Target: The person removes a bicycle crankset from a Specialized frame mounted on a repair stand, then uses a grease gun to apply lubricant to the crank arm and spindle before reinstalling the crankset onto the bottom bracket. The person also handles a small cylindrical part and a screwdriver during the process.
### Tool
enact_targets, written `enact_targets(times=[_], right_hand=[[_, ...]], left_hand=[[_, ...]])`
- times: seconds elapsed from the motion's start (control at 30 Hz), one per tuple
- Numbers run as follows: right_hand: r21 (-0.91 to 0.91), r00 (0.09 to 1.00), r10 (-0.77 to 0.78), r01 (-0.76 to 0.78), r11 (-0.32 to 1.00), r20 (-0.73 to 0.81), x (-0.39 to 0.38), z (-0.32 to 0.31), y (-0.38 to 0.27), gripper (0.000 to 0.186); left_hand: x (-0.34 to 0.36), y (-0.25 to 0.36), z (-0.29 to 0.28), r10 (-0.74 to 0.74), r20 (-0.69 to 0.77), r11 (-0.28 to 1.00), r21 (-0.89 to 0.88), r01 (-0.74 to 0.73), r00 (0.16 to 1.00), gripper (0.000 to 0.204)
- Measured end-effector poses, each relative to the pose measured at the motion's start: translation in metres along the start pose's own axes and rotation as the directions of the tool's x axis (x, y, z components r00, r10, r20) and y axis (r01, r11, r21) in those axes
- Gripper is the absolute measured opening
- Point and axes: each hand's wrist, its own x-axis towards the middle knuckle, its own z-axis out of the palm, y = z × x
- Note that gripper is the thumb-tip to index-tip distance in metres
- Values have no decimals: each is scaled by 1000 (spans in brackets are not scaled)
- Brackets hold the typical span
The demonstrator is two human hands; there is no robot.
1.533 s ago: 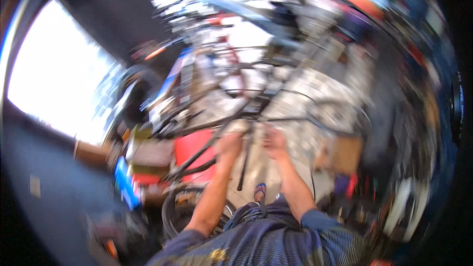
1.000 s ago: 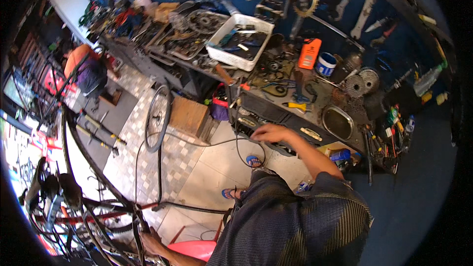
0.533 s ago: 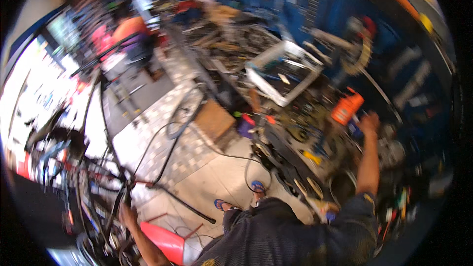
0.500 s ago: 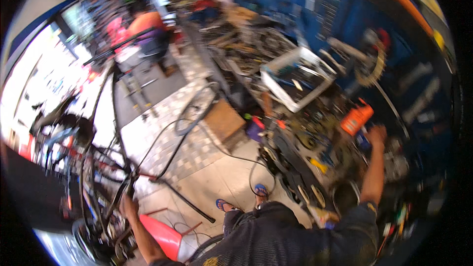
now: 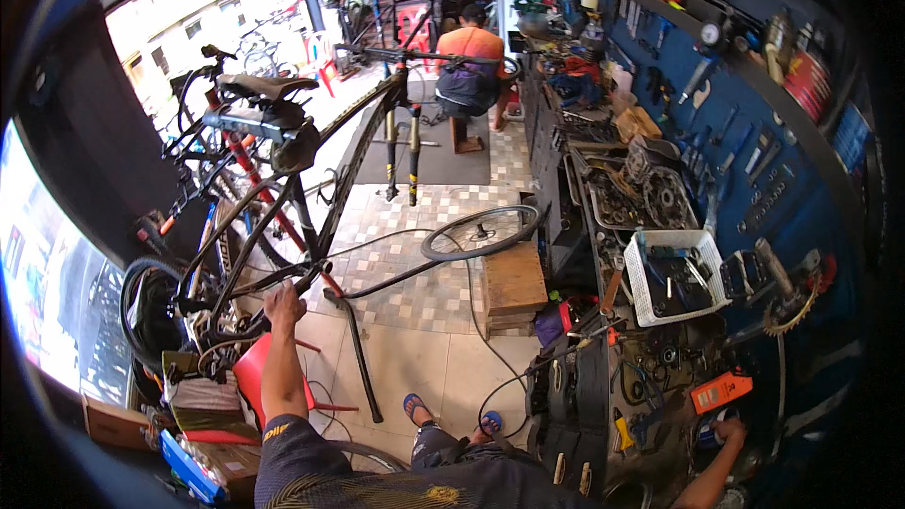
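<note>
A black bicycle frame (image 5: 351,162) with a front fork (image 5: 414,151) but no wheels is held up on the left by a dark tubular stand (image 5: 359,358). My left hand (image 5: 283,307) is closed at the frame's bottom bracket; what lies under its fingers is partly hidden. At the lower right, my right hand (image 5: 731,431) reaches over the workbench. Its fingers are curled around a small blue-and-white tub (image 5: 709,430), beside an orange box (image 5: 722,393).
A white basket of tools (image 5: 633,275) and a metal tray of parts (image 5: 603,190) occupy the bench. A bicycle wheel (image 5: 443,253) leans by a wooden box (image 5: 514,287). A red stool (image 5: 251,377) stands low left. A person in orange (image 5: 468,45) sits farther back.
My view has swung and sharpened, so the scene sits differently in the picture. My left hand remains at the bicycle frame, and my right hand remains at the tub beside the orange box.
</note>
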Motion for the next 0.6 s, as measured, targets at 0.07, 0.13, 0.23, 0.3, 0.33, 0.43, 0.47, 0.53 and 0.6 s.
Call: enact_targets(times=[0.07,0.13,0.23,0.3,0.33,0.43,0.47,0.53,0.6], right_hand=[[-107,1000,26,-26,994,3,-6,-1,-5,79],[-129,999,33,-38,991,-34,-8,2,-6,77],[-189,990,-67,43,981,-121,-1,15,3,78],[-165,987,-94,71,984,-134,13,19,8,77],[-113,991,-67,54,992,-114,21,19,9,75],[-74,914,-5,-27,997,-406,39,27,16,73],[-79,930,-74,48,996,-359,41,29,16,70],[-84,926,-59,29,996,-374,40,36,18,71],[-102,915,-43,2,995,-402,33,42,15,74]], left_hand=[[1,1,-2,1,-7,1000,-14,-1,1000,45],[-1,1,-3,12,-55,1000,-8,-12,998,39],[0,2,-5,29,-69,1000,-6,-29,997,37],[-1,2,-6,4,-31,1000,-6,-4,999,39],[0,2,-6,-3,-14,1000,-26,3,1000,44],[0,1,-7,0,29,1000,-11,1,1000,55],[0,1,-5,7,18,1000,-20,-7,1000,54],[0,-2,1,28,-17,999,-23,-29,999,53],[-1,-5,11,59,-106,998,-28,-62,993,54]])
